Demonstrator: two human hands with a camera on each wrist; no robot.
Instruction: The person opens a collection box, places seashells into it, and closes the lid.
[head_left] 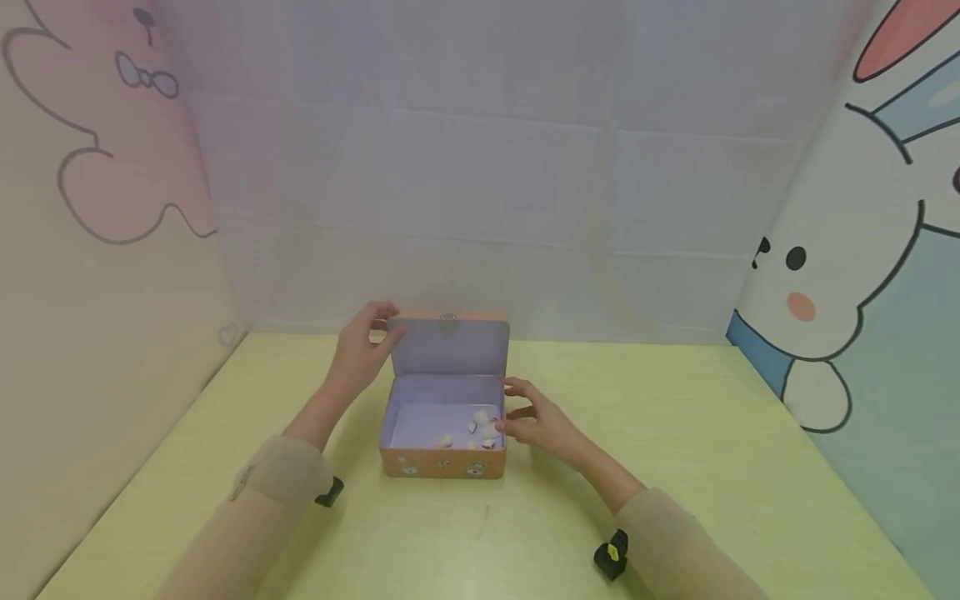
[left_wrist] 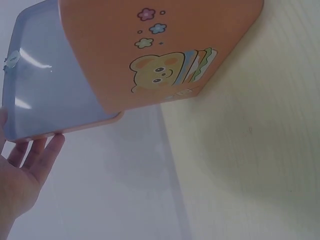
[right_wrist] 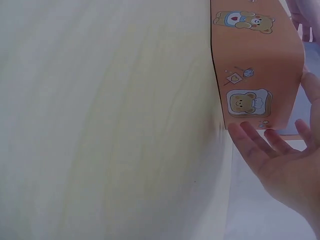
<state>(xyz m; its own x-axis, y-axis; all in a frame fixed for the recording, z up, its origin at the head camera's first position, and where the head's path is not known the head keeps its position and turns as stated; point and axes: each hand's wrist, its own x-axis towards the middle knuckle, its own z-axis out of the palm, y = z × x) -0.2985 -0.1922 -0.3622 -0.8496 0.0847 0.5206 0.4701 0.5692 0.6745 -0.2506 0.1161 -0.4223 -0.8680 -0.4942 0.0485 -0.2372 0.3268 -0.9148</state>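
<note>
An orange tin box (head_left: 442, 463) with printed bears stands with its hinged lid (head_left: 450, 348) raised; its inside is pale lavender. My left hand (head_left: 362, 350) pinches the lid's upper left edge, the thumb in front and the fingers (left_wrist: 47, 155) behind. At the box's right side, my right hand (head_left: 543, 423) grips the wall, with the thumb on the rim and the fingers (right_wrist: 250, 145) around the far corner. Inside the box lie several small whitish pieces (head_left: 482, 417), shell-like, mostly towards the right; their exact kind is too small to tell.
The box stands on a pale yellow tabletop (head_left: 630, 400). Behind it rises a white sheet-covered wall (head_left: 510, 183). Cartoon-printed side panels flank the table, one with a rabbit (head_left: 832, 250). Black straps (head_left: 611, 557) hang by the sleeves.
</note>
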